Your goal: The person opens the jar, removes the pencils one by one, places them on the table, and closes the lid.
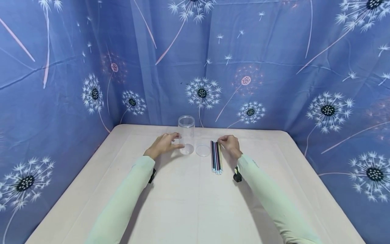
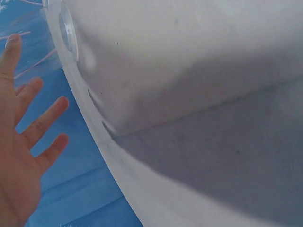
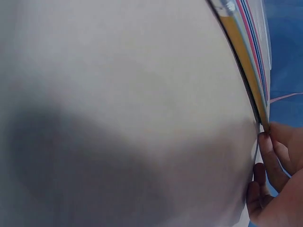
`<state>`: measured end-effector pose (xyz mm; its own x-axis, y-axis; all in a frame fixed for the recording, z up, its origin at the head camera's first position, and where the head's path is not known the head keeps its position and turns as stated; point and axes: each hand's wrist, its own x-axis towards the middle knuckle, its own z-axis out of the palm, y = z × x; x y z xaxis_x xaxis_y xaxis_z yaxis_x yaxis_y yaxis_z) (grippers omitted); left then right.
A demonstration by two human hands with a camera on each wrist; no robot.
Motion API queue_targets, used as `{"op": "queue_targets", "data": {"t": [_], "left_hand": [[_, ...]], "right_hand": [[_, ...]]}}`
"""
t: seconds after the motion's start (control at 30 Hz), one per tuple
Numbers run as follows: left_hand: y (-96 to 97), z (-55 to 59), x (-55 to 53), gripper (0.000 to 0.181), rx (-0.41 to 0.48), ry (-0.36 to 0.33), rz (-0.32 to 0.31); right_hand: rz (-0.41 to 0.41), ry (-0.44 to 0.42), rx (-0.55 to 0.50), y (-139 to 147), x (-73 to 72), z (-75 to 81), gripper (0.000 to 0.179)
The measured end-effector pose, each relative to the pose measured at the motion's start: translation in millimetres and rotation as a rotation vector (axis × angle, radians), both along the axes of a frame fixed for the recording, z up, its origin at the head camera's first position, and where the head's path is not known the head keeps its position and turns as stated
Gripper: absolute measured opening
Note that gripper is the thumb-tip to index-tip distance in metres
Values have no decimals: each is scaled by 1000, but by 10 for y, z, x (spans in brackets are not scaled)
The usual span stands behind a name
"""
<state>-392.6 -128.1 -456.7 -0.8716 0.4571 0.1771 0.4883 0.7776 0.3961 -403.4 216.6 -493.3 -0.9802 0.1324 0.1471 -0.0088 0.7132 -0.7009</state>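
A clear cylindrical jar (image 1: 187, 130) stands upright near the back of the table. My left hand (image 1: 164, 143) is at its left side, fingers straight and spread, thumb and fingertips right at the jar wall; in the left wrist view the thumb (image 2: 10, 59) overlaps the jar. Several pencils (image 1: 214, 157) lie side by side right of the jar, their pale ends toward me. With thumb and fingertips, my right hand (image 1: 231, 145) pinches the far end of the yellow pencil (image 3: 242, 49), the rightmost of the row.
A round clear lid (image 1: 202, 150) lies flat between jar and pencils. A pale cloth covers the table (image 1: 182, 203). Blue curtains (image 1: 170, 84) with dandelion prints hang behind it and at both sides.
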Motion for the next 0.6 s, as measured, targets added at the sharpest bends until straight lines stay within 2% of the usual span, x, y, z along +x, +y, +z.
{"op": "queue_targets", "data": {"t": [0.37, 0.6], "left_hand": [[-5, -8, 6, 69, 9, -1, -10], [-4, 7, 22, 68, 12, 5, -18]], "right_hand": [[13, -1, 3, 21, 9, -4, 18], [84, 48, 34, 12, 19, 55, 25]]}}
